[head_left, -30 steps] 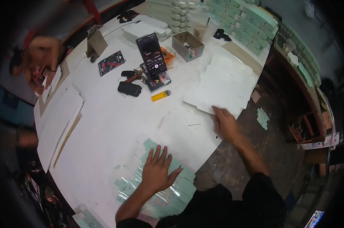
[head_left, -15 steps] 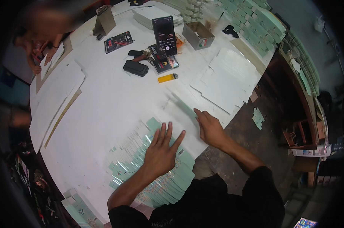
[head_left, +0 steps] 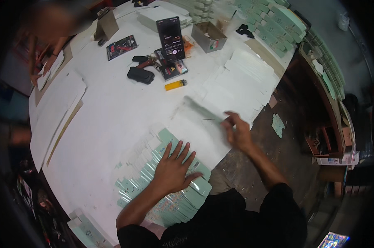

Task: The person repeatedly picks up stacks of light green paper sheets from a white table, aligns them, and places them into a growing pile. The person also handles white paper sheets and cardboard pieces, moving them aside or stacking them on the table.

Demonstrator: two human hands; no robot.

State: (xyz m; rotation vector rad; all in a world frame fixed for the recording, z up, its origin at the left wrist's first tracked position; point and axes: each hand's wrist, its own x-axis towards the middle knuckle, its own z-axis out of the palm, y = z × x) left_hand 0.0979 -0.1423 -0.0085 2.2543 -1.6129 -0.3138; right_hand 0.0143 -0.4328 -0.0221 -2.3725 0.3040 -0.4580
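Note:
My left hand [head_left: 174, 167] lies flat with its fingers spread on a fanned-out spread of pale green printed flat cartons [head_left: 191, 198] at the table's near edge. Clear glossy window strips catch the light on several of them. To the right, my right hand [head_left: 238, 132] pinches the end of one flat carton [head_left: 201, 108], which is smeared by motion and tilted above the table. Beyond it lies a loose pile of white-side-up carton sheets [head_left: 240, 82].
A yellow lighter [head_left: 175, 85], a black pouch [head_left: 140, 75], a propped phone [head_left: 170, 39] and a metal box [head_left: 208, 37] stand mid-table. Green cartons [head_left: 273, 29] are stacked at the far right. At the far left, another person's hands [head_left: 50, 62] work on white sheets.
My right hand has moved right and slightly back toward me with the carton. My left hand has slid a little on the cartons, its thumb now pointing more to the right. The view has shifted slightly.

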